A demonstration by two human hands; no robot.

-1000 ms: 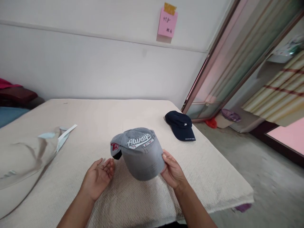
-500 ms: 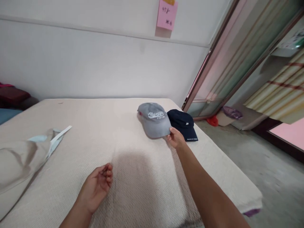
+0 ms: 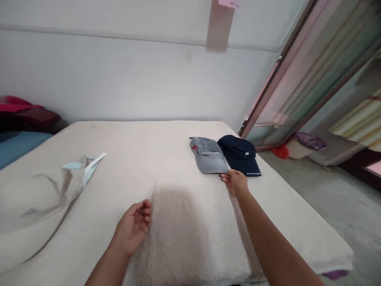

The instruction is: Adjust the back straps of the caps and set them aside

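A grey baseball cap point(image 3: 210, 160) with white lettering and a red mark on its side lies on the pale bed cover point(image 3: 133, 159). At the near corner of its brim, my right hand point(image 3: 235, 182) pinches the edge with thumb and fingers. A dark navy cap point(image 3: 238, 153) with small white lettering lies just right of the grey one. My left hand point(image 3: 135, 226) hovers over the cover, palm turned inward, fingers curled together and holding nothing. On the left, a beige cap point(image 3: 38, 202) with a white strap lies partly outside the view.
A white wall point(image 3: 133, 79) rises behind the bed, with a pink note point(image 3: 228, 3) at its top. Dark red and blue items point(image 3: 26, 119) sit at the far left. Right of the bed are a sliding door point(image 3: 294, 87), a bin point(image 3: 300, 147) and a red bag point(image 3: 280, 151).
The grey cap has come down from a raised tilt to lie flat beside the navy cap, my right hand still at its brim. The view has shifted left; my left hand keeps its curled pose.
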